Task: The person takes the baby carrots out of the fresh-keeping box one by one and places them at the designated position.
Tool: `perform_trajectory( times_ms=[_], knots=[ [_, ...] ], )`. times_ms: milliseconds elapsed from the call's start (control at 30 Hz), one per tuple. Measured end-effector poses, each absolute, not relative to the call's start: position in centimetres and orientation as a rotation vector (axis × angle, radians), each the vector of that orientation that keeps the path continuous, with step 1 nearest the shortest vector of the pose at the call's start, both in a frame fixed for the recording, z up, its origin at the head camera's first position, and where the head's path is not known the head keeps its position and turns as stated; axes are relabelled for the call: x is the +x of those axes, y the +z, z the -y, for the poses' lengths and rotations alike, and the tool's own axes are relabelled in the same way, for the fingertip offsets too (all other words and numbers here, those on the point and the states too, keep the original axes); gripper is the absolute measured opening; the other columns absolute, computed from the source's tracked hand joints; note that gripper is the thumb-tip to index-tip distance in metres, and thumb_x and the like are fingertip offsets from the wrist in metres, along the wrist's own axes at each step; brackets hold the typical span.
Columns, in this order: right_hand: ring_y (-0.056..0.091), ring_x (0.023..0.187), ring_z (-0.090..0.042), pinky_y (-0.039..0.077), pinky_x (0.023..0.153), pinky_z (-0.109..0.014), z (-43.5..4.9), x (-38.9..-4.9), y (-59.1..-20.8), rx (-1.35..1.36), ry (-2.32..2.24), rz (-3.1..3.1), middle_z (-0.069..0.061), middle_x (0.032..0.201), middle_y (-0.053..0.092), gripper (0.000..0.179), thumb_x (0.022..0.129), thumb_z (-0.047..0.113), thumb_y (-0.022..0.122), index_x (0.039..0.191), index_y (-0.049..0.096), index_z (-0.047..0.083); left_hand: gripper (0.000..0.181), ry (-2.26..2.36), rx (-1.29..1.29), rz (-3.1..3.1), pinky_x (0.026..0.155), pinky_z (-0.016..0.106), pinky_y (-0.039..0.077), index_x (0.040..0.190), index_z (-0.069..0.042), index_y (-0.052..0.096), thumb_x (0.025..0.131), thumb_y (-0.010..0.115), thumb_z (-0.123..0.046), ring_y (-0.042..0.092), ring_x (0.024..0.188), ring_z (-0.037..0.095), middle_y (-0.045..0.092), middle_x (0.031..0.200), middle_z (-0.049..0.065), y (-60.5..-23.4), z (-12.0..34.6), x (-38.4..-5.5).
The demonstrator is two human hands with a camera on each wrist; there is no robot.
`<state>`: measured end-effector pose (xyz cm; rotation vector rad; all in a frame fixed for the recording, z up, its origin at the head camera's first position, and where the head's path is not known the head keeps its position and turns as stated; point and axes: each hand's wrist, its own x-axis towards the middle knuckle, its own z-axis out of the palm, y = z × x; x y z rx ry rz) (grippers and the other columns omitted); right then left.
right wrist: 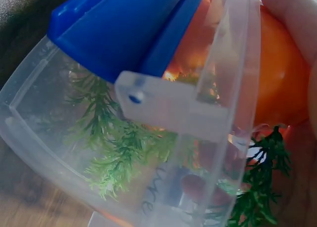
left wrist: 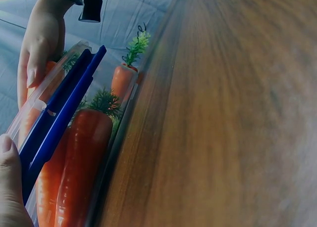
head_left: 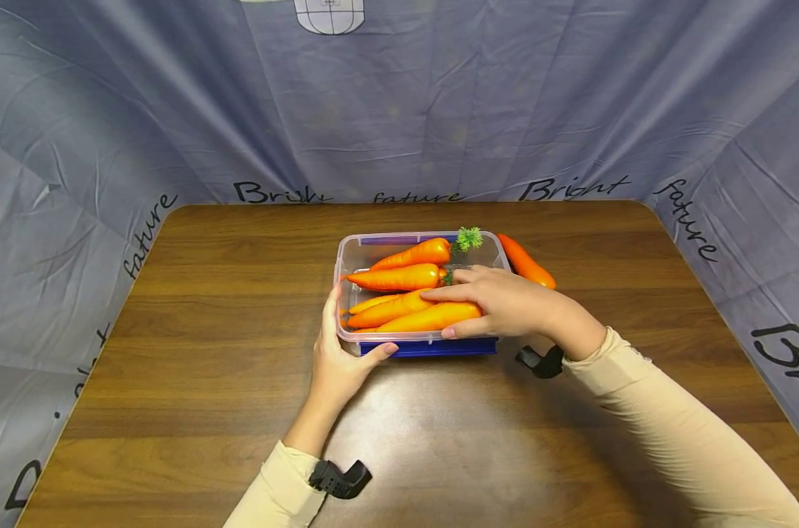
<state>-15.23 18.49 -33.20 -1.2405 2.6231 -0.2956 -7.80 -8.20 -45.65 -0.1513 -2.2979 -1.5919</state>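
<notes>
A clear plastic container (head_left: 422, 336) with blue clip flaps (left wrist: 54, 123) holds several orange carrots (head_left: 399, 278) with green leafy tops (head_left: 468, 239). My left hand (head_left: 338, 369) grips its near left corner, thumb along the front and fingers up the left wall. Over the right side of the container, my right hand (head_left: 498, 299) holds the thick end of the nearest carrot (head_left: 432, 317), thumb on the front side and fingers across the top. In the right wrist view, that carrot (right wrist: 280, 68) shows above the rim beside the hand, with green leaves below it.
One more carrot (head_left: 526, 262) lies on the wooden table (head_left: 241, 315) just beyond the container's right side. Grey-blue curtains (head_left: 399, 132) with writing hang behind and along both sides of the table.
</notes>
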Motion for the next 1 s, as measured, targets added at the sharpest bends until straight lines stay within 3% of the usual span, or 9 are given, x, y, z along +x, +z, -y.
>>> perform_trajectory(
  times_ms=[167, 333, 567, 800, 900, 1000],
  knots=[
    [0.048, 0.096, -0.016, 0.040, 0.084, -0.035, -18.7, -15.2, -33.2, -1.260, -0.290, -2.648, 0.001, 0.117, 0.061, 0.058, 0.088, 0.061, 0.064, 0.140, 0.056, 0.038, 0.116, -1.582, -0.152, 2.303, 0.118, 0.048, 0.033, 0.158, -0.032, 0.023, 0.065, 0.092, -0.042, 0.039, 0.145, 0.024, 0.036, 0.160, 0.007, -45.6, 8.1, -7.9],
    [0.044, 0.091, -0.014, 0.038, 0.079, -0.031, -18.9, -15.1, -32.9, -1.273, -0.300, -2.668, 0.005, 0.128, 0.064, 0.051, 0.088, 0.059, 0.066, 0.135, 0.061, 0.039, 0.116, -1.580, -0.141, 2.271, 0.117, 0.044, 0.035, 0.157, -0.029, 0.027, 0.064, 0.095, -0.033, 0.043, 0.142, 0.025, 0.040, 0.158, 0.008, -45.6, 8.0, -7.9],
    [0.043, 0.089, -0.011, 0.038, 0.078, -0.029, -19.4, -14.9, -32.3, -1.284, -0.313, -2.686, 0.010, 0.117, 0.065, 0.044, 0.088, 0.058, 0.067, 0.126, 0.067, 0.036, 0.110, -1.584, -0.104, 2.218, 0.113, 0.045, 0.041, 0.154, -0.021, 0.034, 0.063, 0.096, -0.027, 0.051, 0.135, 0.029, 0.049, 0.151, 0.011, -45.5, 7.8, -7.8],
    [0.051, 0.107, -0.018, 0.044, 0.093, -0.039, -20.0, -14.9, -32.2, -1.225, -0.358, -2.638, 0.000, 0.129, 0.064, 0.049, 0.085, 0.056, 0.071, 0.129, 0.065, 0.034, 0.105, -1.609, -0.073, 2.205, 0.114, 0.051, 0.037, 0.151, -0.007, 0.037, 0.063, 0.094, -0.012, 0.050, 0.135, 0.037, 0.049, 0.149, 0.017, -42.2, 6.9, -6.7],
    [0.054, 0.117, -0.023, 0.044, 0.101, -0.046, -20.2, -14.8, -32.1, -1.192, -0.370, -2.608, -0.003, 0.136, 0.062, 0.054, 0.084, 0.053, 0.072, 0.133, 0.062, 0.032, 0.104, -1.607, -0.082, 2.205, 0.113, 0.051, 0.038, 0.151, -0.008, 0.037, 0.064, 0.093, -0.011, 0.050, 0.135, 0.037, 0.049, 0.150, 0.014, -41.9, 6.8, -6.5],
    [0.056, 0.121, -0.021, 0.044, 0.104, -0.046, -20.3, -14.7, -32.0, -1.170, -0.386, -2.579, 0.003, 0.135, 0.062, 0.055, 0.085, 0.048, 0.071, 0.136, 0.060, 0.030, 0.104, -1.601, -0.088, 2.206, 0.113, 0.052, 0.038, 0.151, -0.010, 0.037, 0.064, 0.093, -0.010, 0.050, 0.135, 0.037, 0.049, 0.150, 0.013, -41.9, 6.8, -6.6]
  ],
)
